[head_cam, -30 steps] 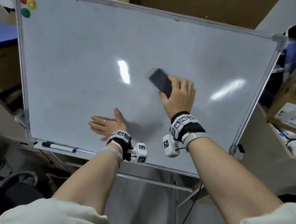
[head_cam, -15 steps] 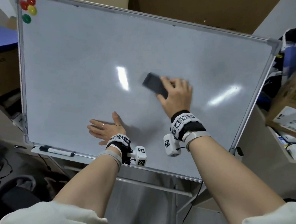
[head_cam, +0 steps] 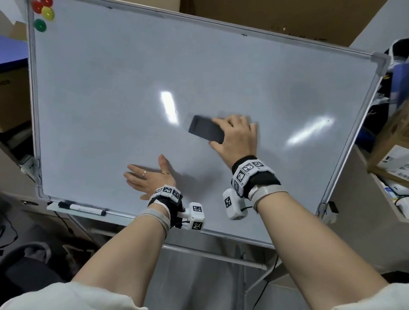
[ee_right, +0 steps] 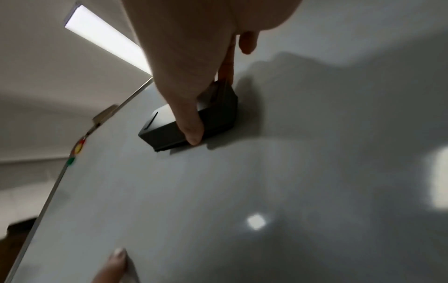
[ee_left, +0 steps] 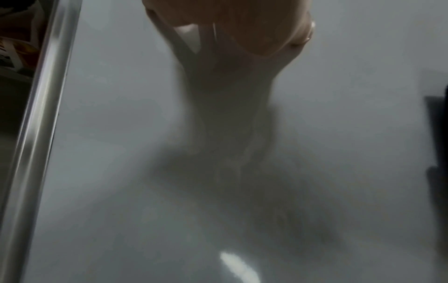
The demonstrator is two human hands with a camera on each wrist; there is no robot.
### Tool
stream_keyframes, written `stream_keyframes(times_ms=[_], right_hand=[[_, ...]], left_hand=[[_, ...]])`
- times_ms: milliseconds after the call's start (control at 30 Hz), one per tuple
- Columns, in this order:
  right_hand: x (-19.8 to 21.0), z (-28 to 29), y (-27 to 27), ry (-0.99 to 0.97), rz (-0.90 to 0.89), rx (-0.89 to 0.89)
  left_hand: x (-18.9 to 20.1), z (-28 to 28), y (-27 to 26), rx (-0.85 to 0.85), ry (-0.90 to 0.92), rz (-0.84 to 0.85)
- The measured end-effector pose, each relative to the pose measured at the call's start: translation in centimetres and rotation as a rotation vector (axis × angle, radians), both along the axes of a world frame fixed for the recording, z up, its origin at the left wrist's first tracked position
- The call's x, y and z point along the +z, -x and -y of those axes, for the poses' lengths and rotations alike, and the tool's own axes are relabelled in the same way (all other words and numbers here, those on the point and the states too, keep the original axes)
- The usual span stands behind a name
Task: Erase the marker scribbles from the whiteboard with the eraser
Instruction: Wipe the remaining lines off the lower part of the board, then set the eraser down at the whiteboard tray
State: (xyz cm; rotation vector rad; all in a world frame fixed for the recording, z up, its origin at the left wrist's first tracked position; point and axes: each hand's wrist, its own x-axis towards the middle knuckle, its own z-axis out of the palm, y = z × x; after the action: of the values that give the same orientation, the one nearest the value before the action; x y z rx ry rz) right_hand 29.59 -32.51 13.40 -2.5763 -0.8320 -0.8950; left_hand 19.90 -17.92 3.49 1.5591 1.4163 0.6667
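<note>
The right hand (head_cam: 237, 137) grips the dark eraser (head_cam: 206, 129), fingers (ee_right: 191, 122) curled round it, flat against the middle of the whiteboard (head_cam: 107, 83). Lower left, the left hand (head_cam: 147, 179) presses the board, fingers spread.

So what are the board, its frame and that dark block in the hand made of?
The whiteboard looks like glossy coated sheet: ceiling lights mirror in it. Its frame seems brushed aluminium, silvery with grey, likely plastic, corner caps. The eraser under the right hand looks like matte dark plastic; a wiping pad cannot be made out.
</note>
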Motion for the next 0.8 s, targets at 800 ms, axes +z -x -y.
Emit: stream_keyframes(times_ms=[800], right_hand=[[-4.2, -2.8, 6.8, -0.081, -0.241, -0.127]], left_hand=[[-2.3, -5.0, 5.8, -0.257, -0.051, 0.153]])
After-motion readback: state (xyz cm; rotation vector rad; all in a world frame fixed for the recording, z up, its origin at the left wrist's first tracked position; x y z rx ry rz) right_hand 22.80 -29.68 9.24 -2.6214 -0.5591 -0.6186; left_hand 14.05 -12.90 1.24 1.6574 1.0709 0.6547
